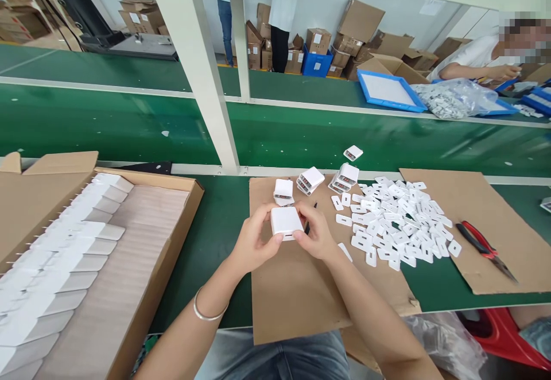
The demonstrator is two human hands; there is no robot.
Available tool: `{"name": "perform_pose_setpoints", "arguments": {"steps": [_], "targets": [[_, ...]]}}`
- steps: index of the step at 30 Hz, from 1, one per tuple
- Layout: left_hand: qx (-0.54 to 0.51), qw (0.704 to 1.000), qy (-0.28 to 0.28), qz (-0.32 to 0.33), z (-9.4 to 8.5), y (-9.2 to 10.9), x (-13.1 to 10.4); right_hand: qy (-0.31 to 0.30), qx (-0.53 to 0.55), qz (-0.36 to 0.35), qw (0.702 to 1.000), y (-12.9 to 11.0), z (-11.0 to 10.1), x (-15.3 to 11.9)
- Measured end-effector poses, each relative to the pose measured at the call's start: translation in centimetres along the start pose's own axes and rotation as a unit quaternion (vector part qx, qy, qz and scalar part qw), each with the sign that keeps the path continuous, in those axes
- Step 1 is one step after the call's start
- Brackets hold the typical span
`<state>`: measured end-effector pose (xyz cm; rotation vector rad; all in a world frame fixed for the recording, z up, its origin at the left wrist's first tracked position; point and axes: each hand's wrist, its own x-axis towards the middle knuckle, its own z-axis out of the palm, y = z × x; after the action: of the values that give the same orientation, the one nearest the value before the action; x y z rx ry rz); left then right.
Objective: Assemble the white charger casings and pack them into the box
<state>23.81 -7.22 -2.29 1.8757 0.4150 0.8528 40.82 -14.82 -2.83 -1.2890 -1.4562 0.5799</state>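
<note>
Between my two hands I hold a white square plastic housing [286, 221] above the cardboard sheet [297, 305]. My left hand [258, 241] grips its left side, thumb at the near lower edge. On the opposite side, my right hand [317, 236] grips it, thumb also at the near edge. Just beyond my fingers stands another white housing [283, 189] with its open end facing me. More housings [310, 180] are stacked behind, and a further stack [344, 177] sits to their right. A pile of small white slotted plates [400, 222] spreads out right of my right hand.
Red-and-black pliers [484, 248] lie on cardboard at the right. An open carton [142, 254] with rows of white pieces [64, 271] is at the left. Past a white post [198, 64] runs a green conveyor belt [275, 127], with one housing [353, 152] on it. People stand beyond.
</note>
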Motion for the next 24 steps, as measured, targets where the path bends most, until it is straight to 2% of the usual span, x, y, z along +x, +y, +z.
{"name": "perform_pose_setpoints", "arguments": {"steps": [8, 11, 16, 20, 24], "targets": [[-0.047, 0.998, 0.034, -0.035, 0.6, 0.0, -0.2, 0.036, 0.024, 0.033, 0.999, -0.8, 0.9, 0.0], [-0.077, 0.993, 0.04, -0.074, 0.9, -0.4, 0.0, 0.05, 0.044, 0.074, 0.995, -0.5, 1.1, -0.1], [-0.074, 0.981, 0.013, -0.18, 1.0, -0.8, 0.2, 0.017, 0.057, 0.188, 0.98, 0.4, 1.3, -0.1], [-0.082, 0.974, 0.018, -0.211, 0.9, -1.0, 0.3, 0.018, 0.052, 0.195, 0.979, 0.4, 1.4, 0.0], [-0.107, 0.971, 0.029, -0.213, 0.9, -1.3, 0.2, -0.016, 0.107, 0.197, 0.974, -0.2, 1.6, 0.1]]}}
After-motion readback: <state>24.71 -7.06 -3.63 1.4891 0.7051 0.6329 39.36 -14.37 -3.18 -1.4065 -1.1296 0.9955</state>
